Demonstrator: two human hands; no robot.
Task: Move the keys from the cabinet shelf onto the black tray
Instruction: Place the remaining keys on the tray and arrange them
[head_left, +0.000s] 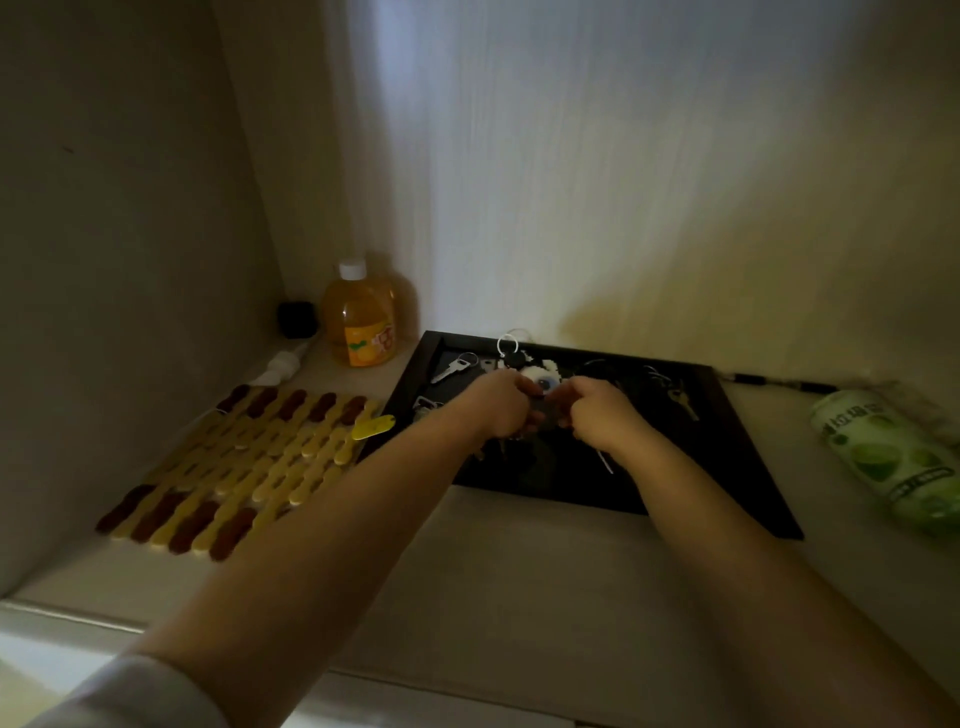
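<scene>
A black tray (737, 467) lies on the cabinet shelf against the back wall. On it rest a silver key (453, 368) at the back left, a brass key (681, 402) at the right, and a white ring with a pale charm (540, 375) near the back. Both hands meet over the tray's middle. My left hand (501, 405) is closed around a bunch of keys (535, 420) whose ends hang below the fingers. My right hand (595, 410) pinches the same bunch, and a pale cord (605, 462) dangles under it.
A yellow-and-brown slatted mat (249, 462) lies left of the tray with a yellow tag (373, 426) at its edge. An orange bottle (361, 317) and a black object (297, 318) stand in the back left corner. A green packet (893, 462) lies at the right.
</scene>
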